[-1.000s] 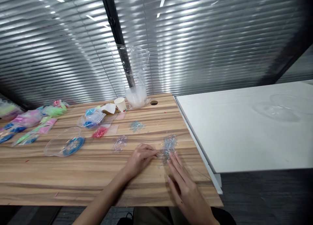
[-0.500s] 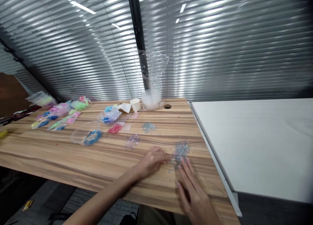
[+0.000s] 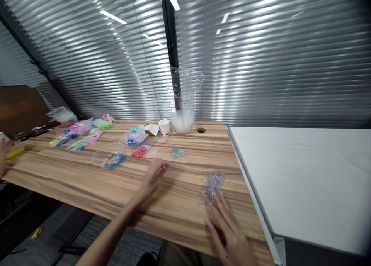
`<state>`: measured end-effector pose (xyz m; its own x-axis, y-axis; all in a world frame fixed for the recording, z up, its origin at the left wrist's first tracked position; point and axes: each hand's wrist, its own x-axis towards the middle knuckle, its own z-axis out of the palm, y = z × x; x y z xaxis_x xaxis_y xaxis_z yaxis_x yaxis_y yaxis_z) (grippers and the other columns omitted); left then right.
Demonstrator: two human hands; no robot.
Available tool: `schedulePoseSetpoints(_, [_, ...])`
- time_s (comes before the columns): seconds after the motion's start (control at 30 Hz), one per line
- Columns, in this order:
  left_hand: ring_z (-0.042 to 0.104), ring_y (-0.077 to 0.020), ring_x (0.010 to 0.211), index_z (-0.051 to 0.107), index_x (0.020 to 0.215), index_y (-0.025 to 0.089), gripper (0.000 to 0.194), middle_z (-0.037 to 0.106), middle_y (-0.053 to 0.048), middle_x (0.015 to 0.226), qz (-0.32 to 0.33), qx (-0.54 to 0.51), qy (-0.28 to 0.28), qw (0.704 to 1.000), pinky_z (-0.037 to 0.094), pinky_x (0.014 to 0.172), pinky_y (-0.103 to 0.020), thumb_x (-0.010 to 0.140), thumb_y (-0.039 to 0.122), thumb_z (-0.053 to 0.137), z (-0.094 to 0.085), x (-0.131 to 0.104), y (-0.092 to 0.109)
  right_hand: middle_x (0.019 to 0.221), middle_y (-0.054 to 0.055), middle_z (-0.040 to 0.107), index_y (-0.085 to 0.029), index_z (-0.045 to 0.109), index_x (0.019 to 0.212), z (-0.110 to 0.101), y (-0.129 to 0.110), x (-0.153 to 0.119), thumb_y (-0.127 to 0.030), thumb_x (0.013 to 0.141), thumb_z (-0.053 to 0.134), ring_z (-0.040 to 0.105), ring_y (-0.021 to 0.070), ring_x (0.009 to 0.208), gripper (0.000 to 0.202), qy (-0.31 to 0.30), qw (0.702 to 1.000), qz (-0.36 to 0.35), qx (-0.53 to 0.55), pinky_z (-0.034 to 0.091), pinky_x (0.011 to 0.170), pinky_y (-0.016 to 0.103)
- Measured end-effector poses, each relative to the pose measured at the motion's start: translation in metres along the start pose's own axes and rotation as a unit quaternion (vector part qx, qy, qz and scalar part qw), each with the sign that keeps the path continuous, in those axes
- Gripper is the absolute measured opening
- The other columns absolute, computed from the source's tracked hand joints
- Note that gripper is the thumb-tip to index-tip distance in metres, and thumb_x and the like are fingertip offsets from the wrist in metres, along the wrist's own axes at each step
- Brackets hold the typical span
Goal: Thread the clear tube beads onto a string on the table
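My right hand [image 3: 228,235] lies low on the wooden table with its fingers stretched out. Its fingertips touch the near edge of a pile of small grey-blue tube beads [image 3: 213,183]. My left hand [image 3: 154,175] is farther left over the table, fingers drawn together in a pinch and a little blurred. Whatever is between its fingertips is too small to make out. The spot where pale purple beads lay is covered by this hand. Behind it sits a smaller heap of grey-blue beads [image 3: 177,153], with a packet of red beads [image 3: 139,152] to its left.
A clear round tub with blue contents [image 3: 114,160] lies left of my left hand. Behind stand a paper cup [image 3: 164,127] and a white-filled clear bag [image 3: 183,121]. Colourful bags [image 3: 82,127] lie left. Another person's hand [image 3: 4,148] shows at the far left edge, near a yellow object [image 3: 15,152].
My left hand has moved left and away from the grey-blue pile, to where the purple beads were. My right hand stays by the pile. The view has shifted slightly left, bringing another person's hand in.
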<state>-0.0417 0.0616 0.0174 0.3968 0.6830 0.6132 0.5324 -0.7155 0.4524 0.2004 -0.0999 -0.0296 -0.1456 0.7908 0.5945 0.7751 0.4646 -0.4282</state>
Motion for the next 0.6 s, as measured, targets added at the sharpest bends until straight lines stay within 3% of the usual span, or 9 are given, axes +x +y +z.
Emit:
schedulePoseSetpoints(0.07, [0.054,-0.0182,0.079,0.057,0.084,0.018,0.013,0.06,-0.004,0.081,-0.043,0.07,0.032,0.996,0.043,0.072,-0.029,0.087,0.015,0.045,-0.021,0.0,-0.021,0.149,0.008,0.027,-0.022,0.02,0.147,0.0,0.002,-0.001,-0.018,0.09,0.044,0.026,0.0293,0.136,0.062,0.0,1.0,-0.004,0.01,0.046,0.099,0.045])
schedulePoseSetpoints(0.17, [0.055,-0.0192,0.081,0.058,0.078,0.018,0.013,0.062,-0.004,0.08,-0.062,0.114,0.003,0.992,0.042,0.077,-0.032,0.084,0.015,0.046,-0.037,-0.005,-0.038,0.15,0.009,0.025,-0.021,0.017,0.147,0.001,0.001,-0.002,-0.019,0.091,0.043,0.023,0.0305,0.136,0.063,-0.007,1.0,-0.002,0.013,0.045,0.099,0.048])
schedulePoseSetpoints(0.33, [0.054,-0.0189,0.079,0.059,0.075,0.018,0.02,0.063,-0.004,0.078,-0.074,0.113,-0.038,0.99,0.044,0.073,-0.031,0.086,0.017,0.043,-0.03,-0.016,-0.038,0.151,0.007,0.019,-0.022,0.015,0.148,-0.002,-0.004,0.001,-0.016,0.09,0.043,0.022,0.0291,0.136,0.064,-0.035,0.999,-0.011,0.01,0.043,0.103,0.045])
schedulePoseSetpoints(0.47, [0.056,-0.0194,0.08,0.064,0.076,0.018,0.022,0.066,-0.005,0.081,-0.042,0.109,-0.081,0.99,0.045,0.075,-0.032,0.089,0.022,0.046,-0.027,-0.018,-0.043,0.15,0.006,0.022,-0.02,0.023,0.146,-0.012,-0.004,0.004,-0.014,0.088,0.046,0.023,0.0267,0.136,0.062,-0.091,0.994,-0.065,0.011,0.04,0.105,0.039])
schedulePoseSetpoints(0.6, [0.058,-0.0202,0.087,0.067,0.082,0.018,0.024,0.066,-0.008,0.092,0.015,0.121,-0.055,0.991,0.046,0.078,-0.034,0.091,0.024,0.046,-0.028,-0.017,-0.047,0.148,0.006,0.026,-0.017,0.025,0.145,-0.03,0.003,0.003,-0.012,0.087,0.047,0.025,0.0237,0.136,0.063,-0.166,0.978,-0.126,0.022,0.038,0.107,0.034])
